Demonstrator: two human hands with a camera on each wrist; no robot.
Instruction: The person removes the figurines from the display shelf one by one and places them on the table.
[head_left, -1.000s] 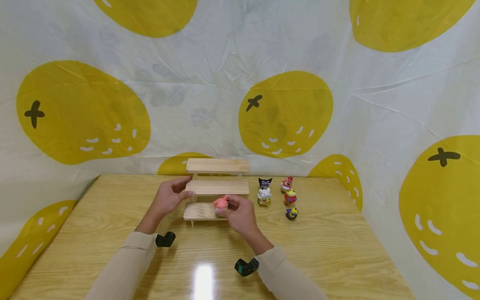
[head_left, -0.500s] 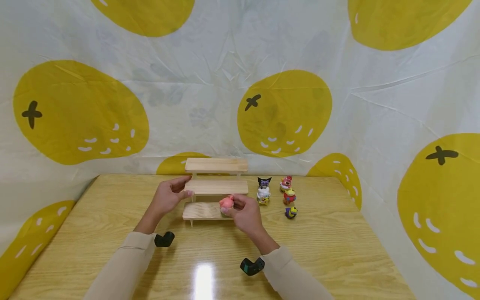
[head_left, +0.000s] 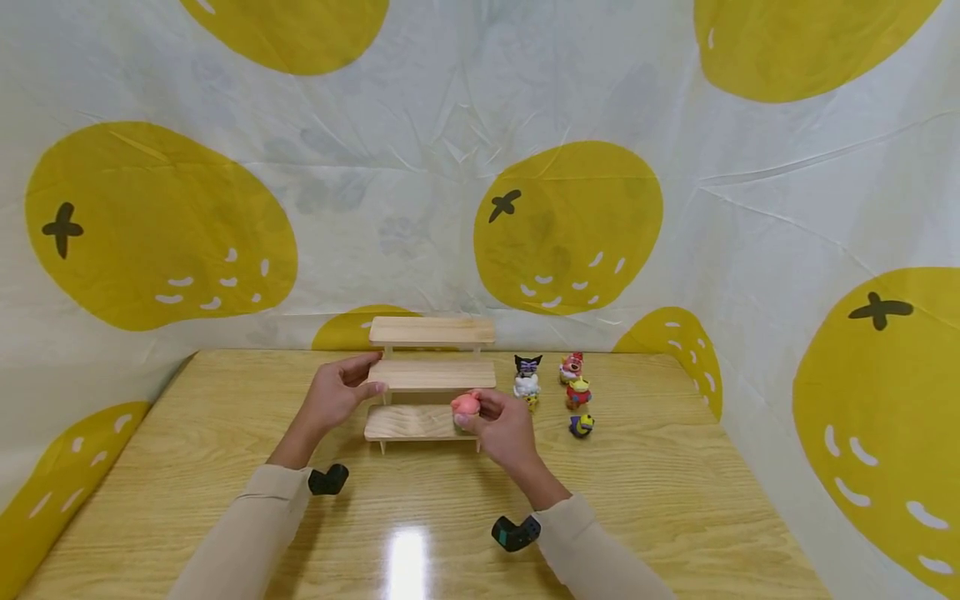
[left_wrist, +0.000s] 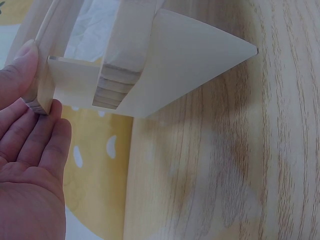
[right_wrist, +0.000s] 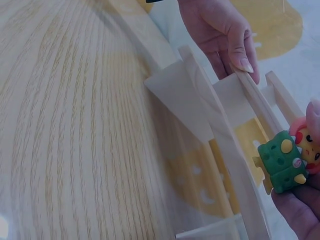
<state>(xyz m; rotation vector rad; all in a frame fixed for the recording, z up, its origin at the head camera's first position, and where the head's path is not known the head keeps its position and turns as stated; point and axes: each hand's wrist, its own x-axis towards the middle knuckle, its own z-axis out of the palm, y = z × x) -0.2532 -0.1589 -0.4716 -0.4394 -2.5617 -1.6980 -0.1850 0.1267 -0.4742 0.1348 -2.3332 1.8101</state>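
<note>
A three-step wooden display stand (head_left: 435,375) rises on the table in the head view. My left hand (head_left: 333,398) pinches the left end of its middle board, thumb on top and fingers underneath; the left wrist view shows that board end (left_wrist: 42,97) up close. Between thumb and fingers, my right hand (head_left: 510,433) holds a small toy figurine (head_left: 465,404) at the right end of the lowest step. In the right wrist view the figurine (right_wrist: 282,162) has a green spotted body, a yellow face and a pink top. Its feet point toward the lowest board's edge.
Right of the stand are several other figurines: a black-eared one (head_left: 528,365), a white one (head_left: 527,387), a red-hatted one (head_left: 572,367), a red-and-yellow one (head_left: 578,392) and a purple-and-yellow one (head_left: 581,426). A fruit-print cloth (head_left: 420,225) hangs behind the wooden table (head_left: 660,500).
My right hand has moved the figurine to the right along the lowest step, from right of its middle to its right end. The left hand keeps its grip on the stand.
</note>
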